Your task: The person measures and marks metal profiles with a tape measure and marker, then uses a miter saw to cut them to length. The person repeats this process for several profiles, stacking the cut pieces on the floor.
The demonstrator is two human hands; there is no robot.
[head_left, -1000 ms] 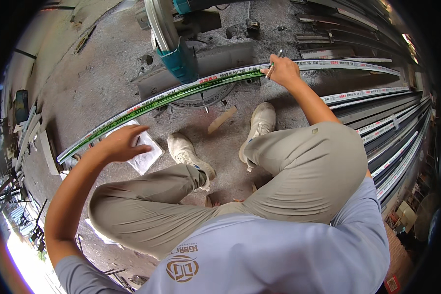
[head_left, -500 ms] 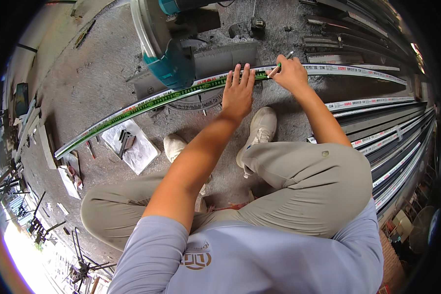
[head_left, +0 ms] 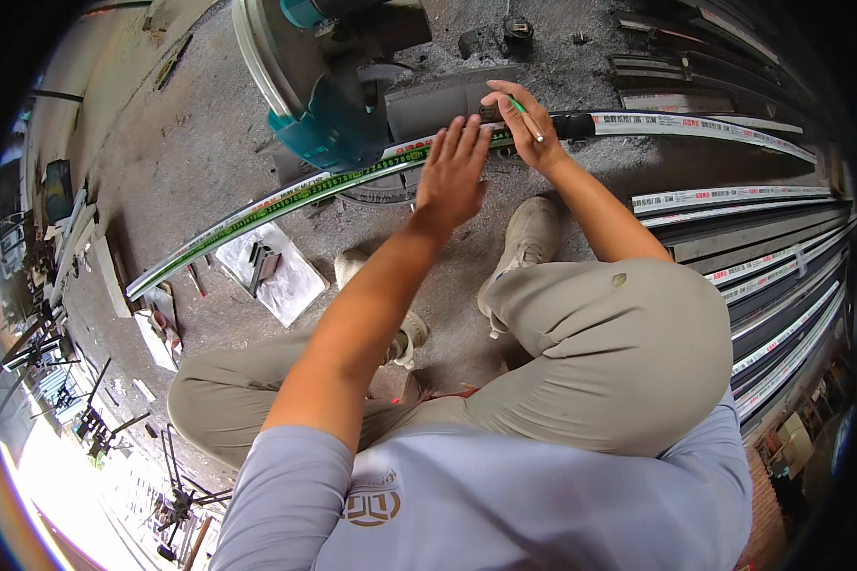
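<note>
A long metal profile (head_left: 676, 125) with a printed white film lies across the base of a teal miter saw (head_left: 326, 133). Along its near side runs a green measuring tape (head_left: 300, 201) with dark markings. My left hand (head_left: 454, 176) rests flat on the tape and profile, fingers stretched out and slightly parted. Just to its right, my right hand (head_left: 533, 131) is closed round a slim green-and-pale pencil (head_left: 531, 124), its lower end slanting back towards me. The fingertips of that hand are at the profile's far edge; whether they touch it I cannot tell.
More film-covered profiles (head_left: 762, 266) lie stacked at the right. On the floor at left are a white sheet (head_left: 290, 285) with small dark pieces on it and a red-tipped tool (head_left: 196, 280). A small black object (head_left: 517, 30) sits beyond the saw. My shoes (head_left: 527, 238) are close to the profile.
My right hand has lifted off the tape's edge and moved slightly left and away from me, turning the pencil over in its fingers. The left hand stays on the tape, its fingers closer together.
</note>
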